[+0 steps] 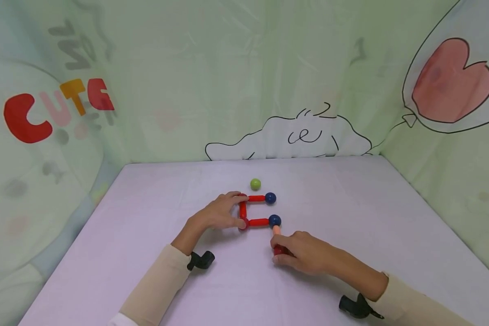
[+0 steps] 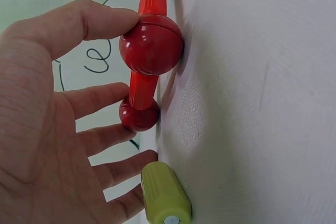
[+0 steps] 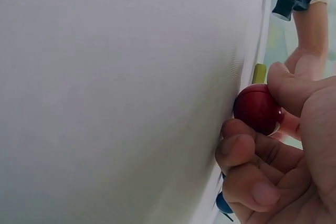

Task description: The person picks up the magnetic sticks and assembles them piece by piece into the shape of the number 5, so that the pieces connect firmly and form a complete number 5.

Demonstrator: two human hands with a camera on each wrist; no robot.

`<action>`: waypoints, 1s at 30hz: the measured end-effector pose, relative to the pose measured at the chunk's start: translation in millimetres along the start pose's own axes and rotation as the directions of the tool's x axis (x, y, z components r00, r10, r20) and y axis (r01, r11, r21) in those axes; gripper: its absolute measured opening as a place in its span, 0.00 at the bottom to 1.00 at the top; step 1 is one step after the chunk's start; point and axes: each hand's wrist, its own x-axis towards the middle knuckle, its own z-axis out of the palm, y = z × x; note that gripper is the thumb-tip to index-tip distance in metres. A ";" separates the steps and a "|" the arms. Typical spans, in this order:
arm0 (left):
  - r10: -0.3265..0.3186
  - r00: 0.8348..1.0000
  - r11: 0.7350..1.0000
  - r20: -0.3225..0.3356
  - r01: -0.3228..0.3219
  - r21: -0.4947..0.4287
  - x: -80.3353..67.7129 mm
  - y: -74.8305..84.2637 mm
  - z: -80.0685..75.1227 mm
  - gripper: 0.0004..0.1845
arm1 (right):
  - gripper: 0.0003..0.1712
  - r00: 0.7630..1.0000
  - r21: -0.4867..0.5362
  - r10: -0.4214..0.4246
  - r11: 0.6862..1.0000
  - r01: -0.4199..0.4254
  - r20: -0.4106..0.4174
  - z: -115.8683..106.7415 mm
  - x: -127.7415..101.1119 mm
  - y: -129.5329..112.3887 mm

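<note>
On the table lies a three-sided frame of red rods [image 1: 259, 222] joined by red balls, with a blue ball [image 1: 275, 220] and a second blue ball [image 1: 270, 198] at its right ends. Spread over its left side, my left hand [image 1: 220, 213] touches the near red ball [image 2: 152, 45] with the thumb and the far red ball [image 2: 139, 115] with the fingers, which look fairly straight. My right hand [image 1: 309, 253] pinches another red ball [image 3: 257, 109] between thumb and curled fingers. From that ball a light orange rod [image 1: 276, 230] reaches the nearer blue ball.
A green ball [image 1: 255, 184] sits behind the frame. A yellow-green rod [image 2: 165, 192] with a metal tip lies by the left fingertips; the left hand hides it in the head view. Printed cloth walls [image 1: 236, 81] stand behind the white-covered table [image 1: 163, 190] and at its sides.
</note>
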 end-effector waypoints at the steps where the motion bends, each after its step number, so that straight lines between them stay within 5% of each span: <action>1: 0.000 1.000 1.000 0.001 0.000 0.001 -0.2 0.1 0.0 0.42 | 0.12 1.000 -0.004 0.004 1.000 -0.004 -0.002 0.4 0.1 0.2; 14: -0.001 1.000 1.000 0.015 0.001 0.020 3.0 2.4 -0.8 0.42 | 0.19 0.994 0.023 0.105 0.994 -0.105 0.019 -1.5 4.0 0.0; 19: 0.011 1.000 1.000 0.028 -0.012 0.005 3.1 2.2 -2.9 0.42 | 0.21 0.989 0.098 0.075 0.993 -0.062 -0.129 -12.7 10.6 10.4; 23: 0.038 0.999 0.999 0.025 -0.037 -0.031 2.1 1.3 -4.6 0.41 | 0.28 0.944 0.148 0.131 0.985 -0.089 -0.302 -19.8 23.8 24.8; 26: 0.045 0.999 0.998 0.016 -0.045 -0.041 1.4 0.7 -4.6 0.41 | 0.38 0.929 0.190 0.175 0.975 -0.117 -0.325 -22.5 33.4 34.8; 30: 0.044 0.999 0.998 0.005 -0.044 -0.037 -1.5 -0.7 -4.2 0.42 | 0.47 0.944 0.230 0.187 0.965 -0.125 -0.273 -21.4 44.7 45.4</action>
